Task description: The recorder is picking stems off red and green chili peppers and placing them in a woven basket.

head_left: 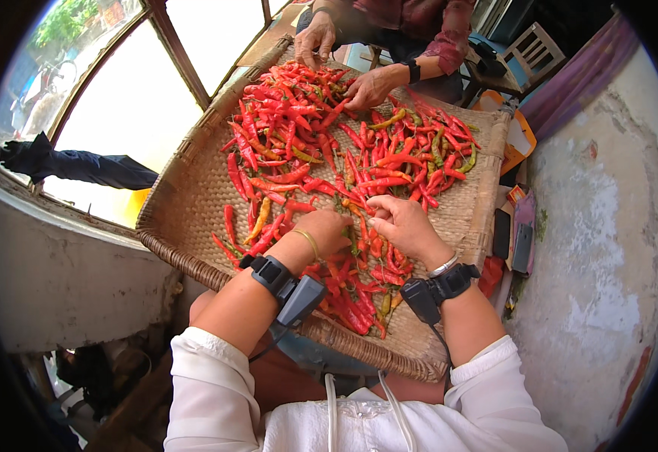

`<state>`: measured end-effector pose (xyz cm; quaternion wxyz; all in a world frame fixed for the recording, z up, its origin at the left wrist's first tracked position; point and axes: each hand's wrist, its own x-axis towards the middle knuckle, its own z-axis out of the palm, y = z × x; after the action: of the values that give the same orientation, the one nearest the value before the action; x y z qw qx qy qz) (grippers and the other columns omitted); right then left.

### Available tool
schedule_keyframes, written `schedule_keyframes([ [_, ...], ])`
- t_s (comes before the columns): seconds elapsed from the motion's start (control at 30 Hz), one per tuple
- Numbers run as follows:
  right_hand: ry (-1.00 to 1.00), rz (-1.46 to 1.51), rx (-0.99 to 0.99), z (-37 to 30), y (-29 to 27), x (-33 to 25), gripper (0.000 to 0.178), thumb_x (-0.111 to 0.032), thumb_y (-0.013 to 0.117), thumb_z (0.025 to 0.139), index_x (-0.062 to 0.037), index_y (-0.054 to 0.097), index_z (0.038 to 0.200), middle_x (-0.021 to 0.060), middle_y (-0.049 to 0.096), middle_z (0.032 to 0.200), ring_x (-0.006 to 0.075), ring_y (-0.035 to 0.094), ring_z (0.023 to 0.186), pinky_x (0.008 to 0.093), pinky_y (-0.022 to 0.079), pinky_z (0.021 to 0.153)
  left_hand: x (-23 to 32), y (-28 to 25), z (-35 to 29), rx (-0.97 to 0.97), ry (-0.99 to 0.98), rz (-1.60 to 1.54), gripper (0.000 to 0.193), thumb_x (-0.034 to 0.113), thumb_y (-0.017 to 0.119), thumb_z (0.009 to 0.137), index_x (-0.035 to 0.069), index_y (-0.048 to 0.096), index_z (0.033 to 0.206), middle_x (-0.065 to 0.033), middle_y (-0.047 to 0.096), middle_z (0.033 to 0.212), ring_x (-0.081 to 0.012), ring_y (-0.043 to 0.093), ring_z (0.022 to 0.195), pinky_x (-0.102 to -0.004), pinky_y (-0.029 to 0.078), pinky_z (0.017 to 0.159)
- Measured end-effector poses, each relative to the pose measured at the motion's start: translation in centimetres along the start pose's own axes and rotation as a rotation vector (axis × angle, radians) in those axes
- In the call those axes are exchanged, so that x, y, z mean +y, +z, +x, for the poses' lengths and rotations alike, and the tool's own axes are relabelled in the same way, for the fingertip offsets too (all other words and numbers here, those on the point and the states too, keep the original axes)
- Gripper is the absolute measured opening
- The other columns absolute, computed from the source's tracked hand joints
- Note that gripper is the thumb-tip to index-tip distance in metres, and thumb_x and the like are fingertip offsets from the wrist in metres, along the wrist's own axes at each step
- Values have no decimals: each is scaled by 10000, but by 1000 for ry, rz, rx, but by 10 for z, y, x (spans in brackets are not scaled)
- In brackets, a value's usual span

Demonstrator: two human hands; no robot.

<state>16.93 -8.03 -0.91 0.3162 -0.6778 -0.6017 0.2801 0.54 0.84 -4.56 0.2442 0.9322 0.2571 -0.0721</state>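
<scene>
Red chili peppers (291,113) lie heaped in a large woven wicker tray (186,192), with some green and orange ones among them. My left hand (325,232) is over the near pile, its fingers curled round a chili pepper and partly hidden by the back of the hand. Close on its right, my right hand (410,230) has thumb and forefinger pinched together above the peppers. What lies between those fingertips is too small to make out. A yellowish bangle circles my left wrist and a silvery one my right.
Across the tray, another person's two hands (370,88) work in the far heap. A folded dark umbrella (95,167) lies by the window on the left. At right are a worn wall (600,226), an orange container (521,139) and a wooden chair (532,53).
</scene>
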Motion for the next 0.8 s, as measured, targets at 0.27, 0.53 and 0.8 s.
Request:
schedule_keyframes([
  [0.27, 23, -23, -145, -2, 9, 3, 299, -203, 605, 750, -34, 579, 996, 141, 631, 781, 271, 616, 737, 362, 467, 659, -3, 3, 10, 202, 57, -443, 209, 215, 618, 762, 56, 671, 887, -128, 634, 694, -214, 604, 630, -322, 476, 621],
  [0.53, 83, -95, -254, -4, 13, 2, 286, -232, 598, 767, -14, 577, 951, 126, 623, 716, 252, 612, 675, 355, 458, 604, 7, -10, 4, 80, -100, -1255, 184, 139, 592, 833, 10, 633, 959, -9, 616, 776, -67, 555, 675, -217, 476, 614],
  [0.8, 390, 630, -271, -5, 15, -5, 141, -156, 572, 836, -16, 568, 856, -3, 514, 574, 81, 519, 477, 221, 361, 430, 9, -19, 4, 142, 5, -1587, 143, 153, 602, 828, 28, 626, 892, 20, 583, 720, -43, 522, 646, -192, 440, 580],
])
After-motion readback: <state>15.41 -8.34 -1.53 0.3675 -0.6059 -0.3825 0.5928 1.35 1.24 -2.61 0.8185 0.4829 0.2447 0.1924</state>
